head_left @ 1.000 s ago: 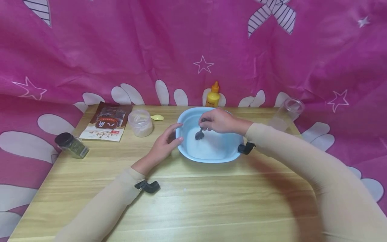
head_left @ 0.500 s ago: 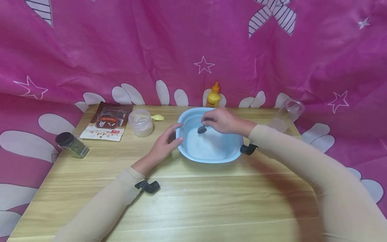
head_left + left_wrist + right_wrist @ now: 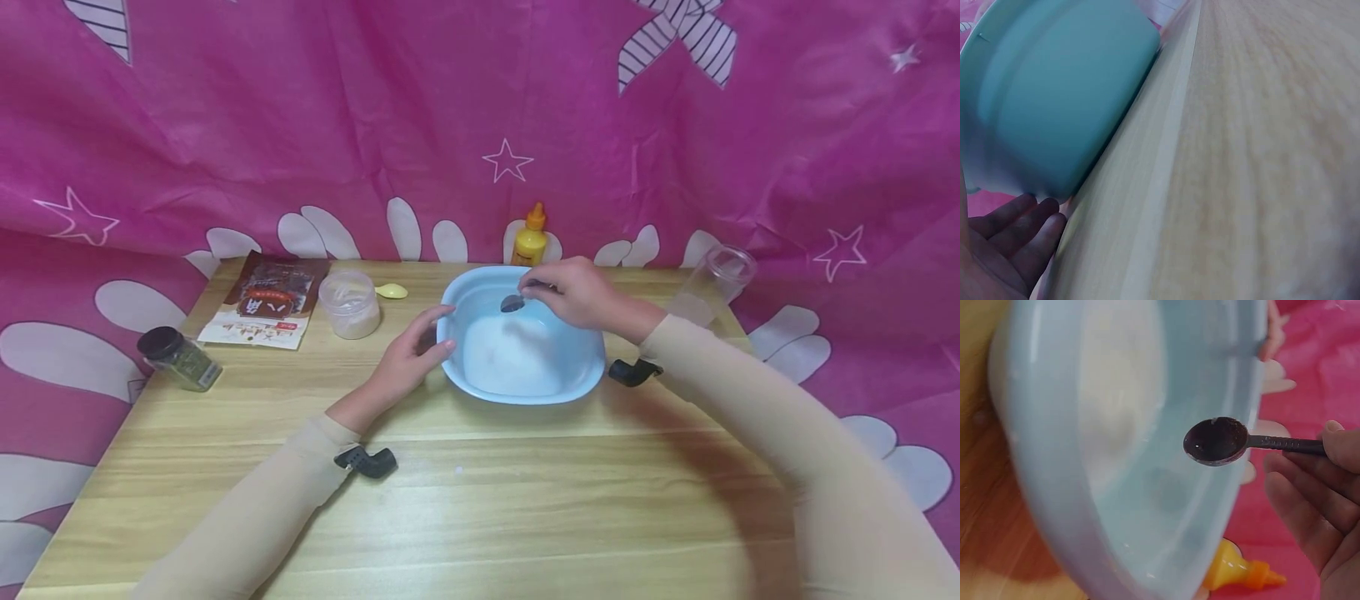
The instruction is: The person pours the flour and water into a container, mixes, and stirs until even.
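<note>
A light blue plastic basin (image 3: 525, 393) stands on the wooden table, with whitish contents or a pale bottom inside. My left hand (image 3: 401, 367) rests against its left side; in the left wrist view its fairly straight fingers (image 3: 1044, 234) touch the outer wall. My right hand (image 3: 577, 292) pinches the handle of a small dark measuring spoon (image 3: 512, 304) above the basin's far part. In the right wrist view the spoon's bowl (image 3: 1216, 442) faces that camera and looks dark inside, with only tiny pale specks.
On the left are a printed brown-and-white packet (image 3: 264, 304), a black-lidded jar (image 3: 180, 360), a clear tub (image 3: 350, 312) of white powder and a yellow spoon (image 3: 392, 291). A yellow squeeze bottle (image 3: 529, 242) stands behind the basin. A clear container (image 3: 712, 279) is at back right.
My right hand has lifted the measuring spoon up and drawn it a little to the right and away from the basin's bottom. My left hand has stayed at the basin's left side.
</note>
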Available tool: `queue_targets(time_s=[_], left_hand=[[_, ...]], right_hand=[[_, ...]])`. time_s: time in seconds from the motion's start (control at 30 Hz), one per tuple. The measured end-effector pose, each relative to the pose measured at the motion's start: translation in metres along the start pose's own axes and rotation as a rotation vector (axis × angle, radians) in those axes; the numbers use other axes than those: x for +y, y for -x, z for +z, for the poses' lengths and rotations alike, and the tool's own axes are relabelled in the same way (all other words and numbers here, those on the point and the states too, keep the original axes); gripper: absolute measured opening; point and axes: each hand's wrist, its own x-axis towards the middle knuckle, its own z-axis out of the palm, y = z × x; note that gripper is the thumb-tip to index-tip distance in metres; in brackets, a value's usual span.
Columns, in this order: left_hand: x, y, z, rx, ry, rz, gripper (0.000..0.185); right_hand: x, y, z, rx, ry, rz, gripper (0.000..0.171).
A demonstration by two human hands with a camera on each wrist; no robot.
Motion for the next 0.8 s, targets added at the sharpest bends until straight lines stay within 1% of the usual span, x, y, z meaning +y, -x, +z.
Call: queue_targets(time_s=[0.13, 0.33, 0.47, 0.63, 0.8], left_hand=[[0.001, 0.000, -0.001, -0.005, 0.001, 0.000, 0.057], [0.002, 0.001, 0.000, -0.004, 0.005, 0.003, 0.057], [0.001, 0.001, 0.000, -0.002, 0.004, 0.005, 0.056], [0.002, 0.000, 0.000, 0.001, 0.006, 0.006, 0.056], [0.002, 0.000, -0.001, 0.003, 0.003, -0.005, 0.056]], right_hand=[[0.002, 0.008, -0.009, 0.082, -0.007, 0.020, 0.014], [0.008, 0.020, -0.016, 0.134, -0.028, 0.095, 0.016], [0.011, 0.029, -0.019, 0.176, -0.008, 0.077, 0.015], [0.016, 0.042, -0.023, 0.232, 0.045, 0.037, 0.014], [0.023, 0.052, -0.029, 0.240, 0.084, 0.052, 0.012]])
